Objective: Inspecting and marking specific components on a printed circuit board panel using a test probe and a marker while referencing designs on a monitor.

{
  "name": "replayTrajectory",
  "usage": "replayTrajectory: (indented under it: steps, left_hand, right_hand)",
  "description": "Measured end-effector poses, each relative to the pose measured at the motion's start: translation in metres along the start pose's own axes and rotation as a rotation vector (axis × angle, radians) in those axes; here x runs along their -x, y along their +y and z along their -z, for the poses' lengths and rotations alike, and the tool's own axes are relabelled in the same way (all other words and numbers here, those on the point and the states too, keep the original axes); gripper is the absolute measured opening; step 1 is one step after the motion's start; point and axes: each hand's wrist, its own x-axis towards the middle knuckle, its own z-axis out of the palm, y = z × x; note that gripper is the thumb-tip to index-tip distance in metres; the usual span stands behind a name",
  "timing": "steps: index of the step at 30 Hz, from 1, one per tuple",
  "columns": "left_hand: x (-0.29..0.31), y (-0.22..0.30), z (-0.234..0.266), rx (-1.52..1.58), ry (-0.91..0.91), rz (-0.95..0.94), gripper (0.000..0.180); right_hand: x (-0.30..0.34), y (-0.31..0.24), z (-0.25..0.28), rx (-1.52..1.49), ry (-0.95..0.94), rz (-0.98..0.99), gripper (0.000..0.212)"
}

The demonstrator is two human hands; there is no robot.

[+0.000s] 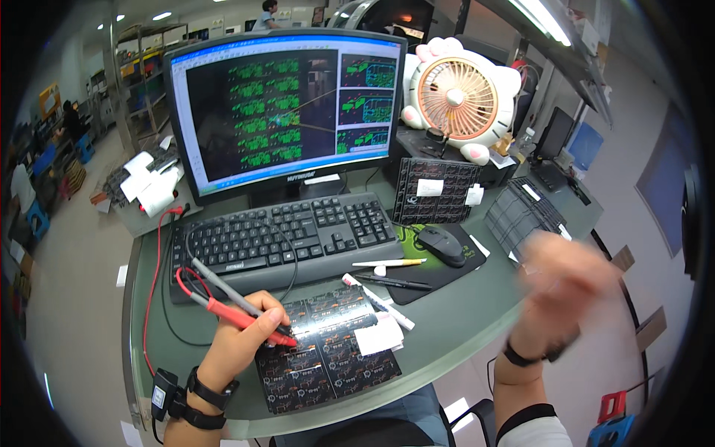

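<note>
Two probes (232, 315) clamped in left hand (240, 341); right hand (564, 287) raised, blurred, grip unclear.

On my feed, the black rectangular circuit panel (328, 372) looks smooth and glossy, the white paper slip (378, 337) matt, the red pen-shaped probe (232, 315) smooth plastic, the black oblong keyboard (287, 240) matt plastic.

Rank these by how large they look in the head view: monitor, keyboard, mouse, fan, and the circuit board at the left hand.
1. monitor
2. keyboard
3. circuit board and fan: too alike to rank, and the board is nearer the camera
4. mouse
</note>
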Motion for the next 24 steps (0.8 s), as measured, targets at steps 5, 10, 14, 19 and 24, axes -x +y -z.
replayTrajectory:
  steps: [5, 10, 14, 19, 24]
  left_hand:
    - [0.001, 0.004, 0.000, -0.025, 0.049, 0.080, 0.027]
    - [-0.002, -0.003, 0.002, 0.012, 0.011, 0.009, 0.025]
    - [0.001, -0.003, 0.003, 0.017, 0.018, 0.008, 0.024]
    - [0.000, -0.003, 0.003, 0.032, 0.004, 0.015, 0.023]
    - [-0.001, -0.003, 0.004, 0.028, -0.012, -0.003, 0.023]
  right_hand:
    - [0.050, 0.100, -0.082, 0.346, -0.960, -0.127, 0.010]
    - [0.085, 0.115, -0.085, 0.407, -1.120, -0.166, 0.013]
    - [0.069, 0.111, -0.081, 0.344, -1.050, -0.223, 0.009]
    - [0.030, 0.117, -0.082, -0.104, -0.984, -0.599, 0.011]
    - [0.041, 0.127, -0.117, -0.349, -0.904, -0.644, 0.014]
